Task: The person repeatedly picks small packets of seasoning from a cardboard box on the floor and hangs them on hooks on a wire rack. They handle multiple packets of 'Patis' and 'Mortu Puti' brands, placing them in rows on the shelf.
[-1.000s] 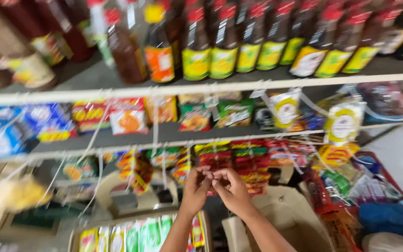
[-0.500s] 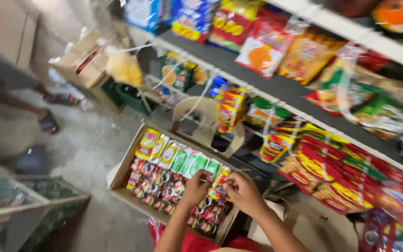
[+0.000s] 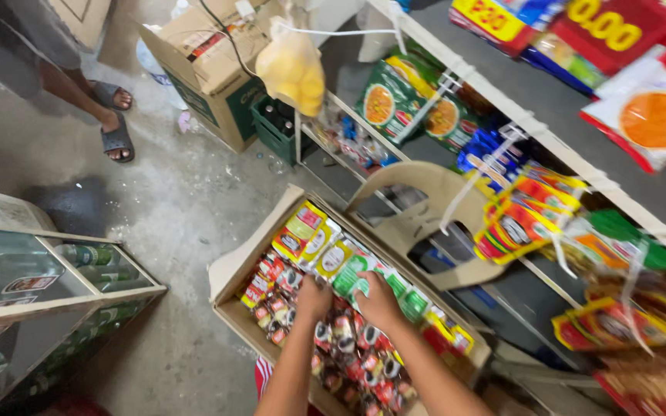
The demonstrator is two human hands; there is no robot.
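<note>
Reaching down from 6 o'clock, both forearms stretch into the cardboard box (image 3: 229, 271) of sachets on the floor. At 9 o'clock of the pair, the left hand (image 3: 314, 299) curls knuckles-up, its grip hidden. The right hand (image 3: 378, 302) beside it pinches a green sachet (image 3: 352, 277) among the red packets (image 3: 348, 339).

Glossy foil sachets (image 3: 325, 258); matt cardboard box (image 3: 229, 270); rough concrete floor (image 3: 186, 200).

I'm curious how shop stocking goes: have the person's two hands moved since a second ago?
Yes. Both hands, left and right, dropped from the hanging red sachet strips under the shelf into the open cardboard box of sachets.
</note>
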